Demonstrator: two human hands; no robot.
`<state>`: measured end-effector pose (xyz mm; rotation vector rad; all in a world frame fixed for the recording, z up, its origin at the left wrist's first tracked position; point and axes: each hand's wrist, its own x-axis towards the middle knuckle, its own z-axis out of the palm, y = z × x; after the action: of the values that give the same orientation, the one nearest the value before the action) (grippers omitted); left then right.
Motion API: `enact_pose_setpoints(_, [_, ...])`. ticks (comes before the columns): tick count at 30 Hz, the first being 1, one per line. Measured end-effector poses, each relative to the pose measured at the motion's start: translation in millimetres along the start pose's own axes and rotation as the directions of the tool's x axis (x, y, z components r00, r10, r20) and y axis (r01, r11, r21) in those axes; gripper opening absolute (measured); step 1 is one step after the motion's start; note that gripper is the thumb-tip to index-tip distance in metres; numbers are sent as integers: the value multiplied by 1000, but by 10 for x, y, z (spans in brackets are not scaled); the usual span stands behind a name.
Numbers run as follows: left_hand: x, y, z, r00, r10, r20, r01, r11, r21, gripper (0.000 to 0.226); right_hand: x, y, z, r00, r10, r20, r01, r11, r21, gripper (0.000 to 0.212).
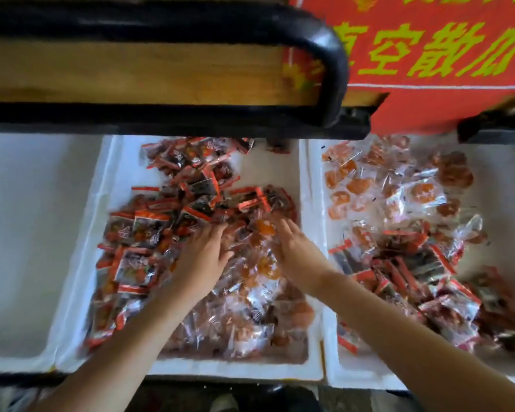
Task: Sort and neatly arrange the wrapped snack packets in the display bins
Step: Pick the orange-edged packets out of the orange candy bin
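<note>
The middle white foam bin point(283, 368) holds two kinds of wrapped snacks: dark packets with red edges point(149, 224) at the left and back, clear packets with orange pieces point(250, 316) at the front right. My left hand point(204, 257) lies flat with spread fingers on the dark packets. My right hand point(295, 248) rests edge-on, fingers straight, against the clear orange packets. Both hands sit close together near the bin's centre. The right bin point(317, 185) holds clear orange packets point(363, 185) at the back and red-edged dark packets point(422, 269) at the front.
A third white foam bin point(27, 233) at the left shows no packets. A black-framed wooden shelf point(149, 72) overhangs the bins' far side. A red banner with yellow characters point(434, 55) hangs at the upper right. The bins' front edge borders a dark floor.
</note>
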<state>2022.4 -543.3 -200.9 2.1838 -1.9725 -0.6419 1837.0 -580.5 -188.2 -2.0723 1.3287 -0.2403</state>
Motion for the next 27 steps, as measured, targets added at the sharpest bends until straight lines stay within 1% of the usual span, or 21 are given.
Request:
enact_pose_setpoints(4, [-44, -110, -12, 1000, 4, -21, -5, 999, -40, 63, 368, -42, 274, 992, 99, 78, -90, 990, -111, 67])
enact_pose_setpoints(6, [-116, -180, -28, 999, 11, -37, -16, 991, -131, 56, 411, -59, 329, 990, 137, 46, -128, 979, -160, 71])
enact_pose_setpoints(7, [-165, -206, -59, 999, 8, -46, -17, 980, -200, 50, 415, -57, 338, 989, 146, -1, -145, 978, -152, 68])
enact_pose_setpoints(8, [-217, -235, -89, 999, -1, -51, -13, 962, -272, 43, 404, -59, 332, 989, 138, -51, -143, 982, -127, 61])
enact_pose_setpoints(9, [-277, -248, -127, 998, -19, -64, -5, 937, -350, 36, 380, -69, 323, 988, 112, -103, -122, 988, -94, 49])
enact_pose_setpoints(11, [-385, -263, -201, 992, -85, -92, 23, 844, -536, 27, 320, -104, 267, 970, 70, -234, -78, 997, -24, 26])
enact_pose_setpoints(13, [-466, -227, -289, 976, -188, -112, 54, 703, -710, 21, 230, -209, 158, 931, 83, -356, -56, 995, 86, 16])
enact_pose_setpoints(14, [-496, -191, -318, 965, -228, -127, 50, 639, -768, 22, 171, -291, 108, 916, 113, -386, -44, 982, 183, 14])
enact_pose_setpoints(15, [-530, -151, -330, 958, -245, -151, 27, 599, -801, 22, 109, -370, 82, 913, 158, -377, -38, 951, 308, 11])
enact_pose_setpoints(16, [-567, -106, -310, 951, -245, -189, -10, 586, -811, 23, 41, -458, 72, 919, 206, -336, -45, 902, 429, 10])
enact_pose_setpoints(17, [-616, -53, -275, 941, -235, -243, -61, 590, -805, 24, -36, -553, 93, 927, 246, -283, -73, 859, 506, 11])
enact_pose_setpoints(19, [-702, 30, -132, 904, -191, -383, -173, 655, -736, 26, -189, -732, 184, 945, 279, -172, -117, 778, 618, 19])
enact_pose_setpoints(20, [-742, 65, -34, 885, -159, -437, -213, 698, -684, 28, -270, -822, 236, 953, 286, -96, -132, 684, 718, 22])
enact_pose_setpoints(21, [-784, 112, 54, 875, -119, -469, -240, 735, -634, 33, -344, -896, 280, 959, 283, -11, -155, 556, 816, 25])
enact_pose_setpoints(22, [-830, 154, 132, 877, -67, -476, -263, 762, -592, 39, -415, -929, 321, 959, 280, 49, -178, 458, 871, 31])
enact_pose_setpoints(23, [-878, 208, 181, 889, -2, -458, -294, 764, -575, 46, -472, -914, 360, 953, 296, 70, -196, 420, 886, 41])
enact_pose_setpoints(24, [-930, 262, 198, 910, 61, -410, -314, 747, -586, 51, -524, -887, 374, 943, 327, 68, -208, 415, 886, 49])
enact_pose_setpoints(25, [-989, 304, 197, 934, 115, -339, -315, 713, -627, 54, -569, -805, 389, 927, 372, 47, -215, 424, 880, 53])
enact_pose_setpoints(26, [-1040, 325, 200, 954, 162, -251, -293, 676, -677, 54, -621, -731, 371, 908, 417, 29, -223, 426, 877, 50])
enact_pose_setpoints(27, [-1065, 321, 211, 963, 204, -175, -268, 655, -707, 52, -673, -638, 350, 892, 452, 9, -225, 427, 876, 42])
